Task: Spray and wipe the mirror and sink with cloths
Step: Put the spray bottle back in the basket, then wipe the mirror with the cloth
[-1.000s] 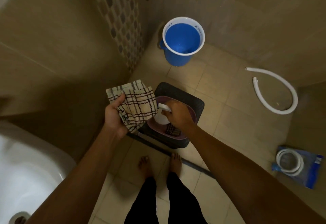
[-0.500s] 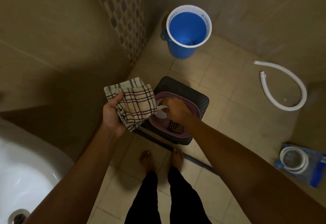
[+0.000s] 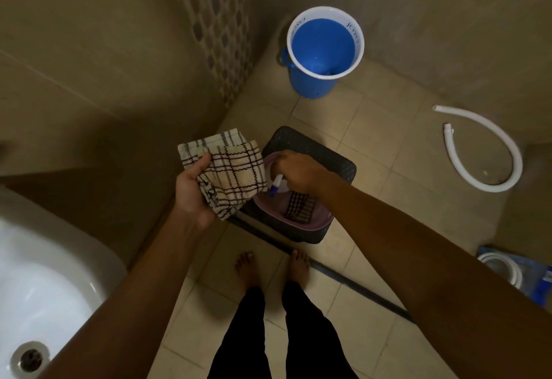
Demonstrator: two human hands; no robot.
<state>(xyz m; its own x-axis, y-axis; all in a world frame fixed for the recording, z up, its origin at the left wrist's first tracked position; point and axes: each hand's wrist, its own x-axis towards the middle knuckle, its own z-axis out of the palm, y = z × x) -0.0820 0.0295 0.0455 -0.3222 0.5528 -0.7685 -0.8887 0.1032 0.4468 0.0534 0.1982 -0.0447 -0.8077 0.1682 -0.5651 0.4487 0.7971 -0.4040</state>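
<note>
My left hand grips a folded cream cloth with dark checks, held above the floor beside the wall. My right hand reaches into a purple basin and closes around a white spray bottle whose blue-tipped nozzle pokes out under my fingers. A second, darker checked cloth lies in the basin. The basin sits on a black stool. The white sink with its drain fills the lower left corner. No mirror is in view.
A blue bucket with a white rim stands in the far corner. A white hose curls on the tiled floor at right. A coiled white hose in a blue packet lies at the right edge. My bare feet stand before the stool.
My right hand has sunk into the basin and closed on the spray bottle, whose nozzle now points down-left. The left hand keeps the cloth in the same place.
</note>
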